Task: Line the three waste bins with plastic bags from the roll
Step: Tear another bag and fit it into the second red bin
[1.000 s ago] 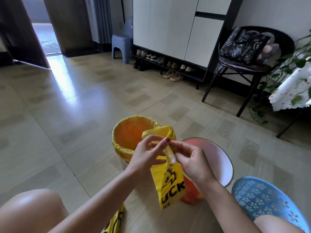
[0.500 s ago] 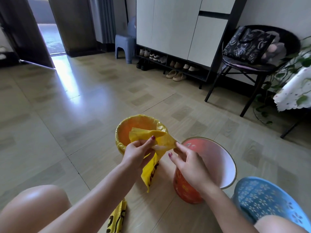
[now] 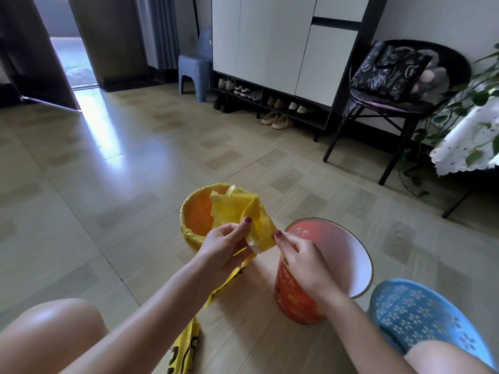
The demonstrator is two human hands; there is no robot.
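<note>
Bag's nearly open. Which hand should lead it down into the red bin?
Probably the right hand: it hovers right over the unlined red bin while pinching the yellow bag. The left hand grips the bag nearer the lined orange bin.

Around me: glossy beige tiled floor (image 3: 113, 190); open dark doorway (image 3: 67, 58) admitting daylight; small grey-blue plastic stool (image 3: 194, 74); tall white shoe cabinet (image 3: 272, 41) over shoes; black metal chair (image 3: 399, 103) holding a patterned black bag (image 3: 386, 71).
</note>
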